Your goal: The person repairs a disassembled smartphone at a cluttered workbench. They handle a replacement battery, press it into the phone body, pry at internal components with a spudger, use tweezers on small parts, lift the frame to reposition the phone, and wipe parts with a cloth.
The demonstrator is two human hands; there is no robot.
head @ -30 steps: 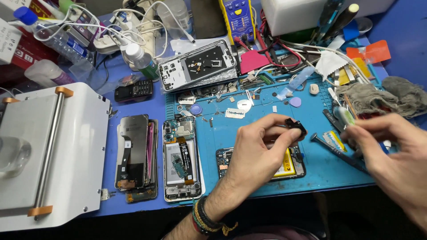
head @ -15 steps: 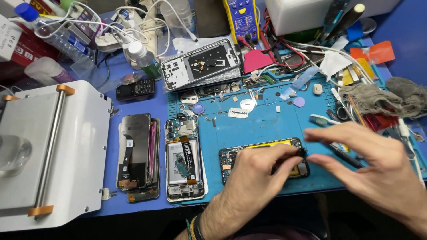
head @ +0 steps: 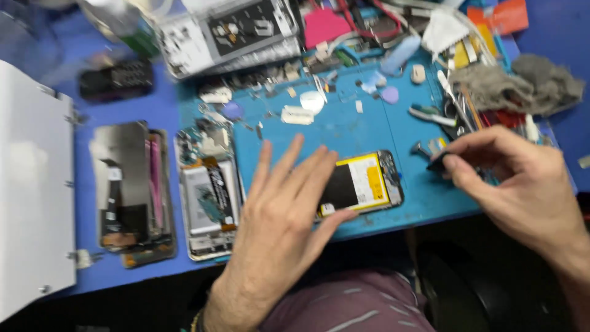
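An opened phone with a yellow and black battery (head: 367,182) lies on the blue work mat (head: 344,132). My left hand (head: 279,215) rests flat over its left end, fingers spread, thumb at the phone's lower edge. My right hand (head: 516,184) hovers at the right of the mat, its fingertips pinching a small dark part (head: 439,162) just right of the phone. The frame is blurred by motion.
Two more opened phones (head: 206,197) (head: 132,190) lie left of the mat. A white machine (head: 34,184) fills the left edge. A phone back frame (head: 230,34), small tools (head: 458,107), grey rags (head: 516,86) and loose parts crowd the back.
The view has swung and moved closer. My left hand has opened flat over the phone. My right hand has pulled away to the right, pinching a small dark part.
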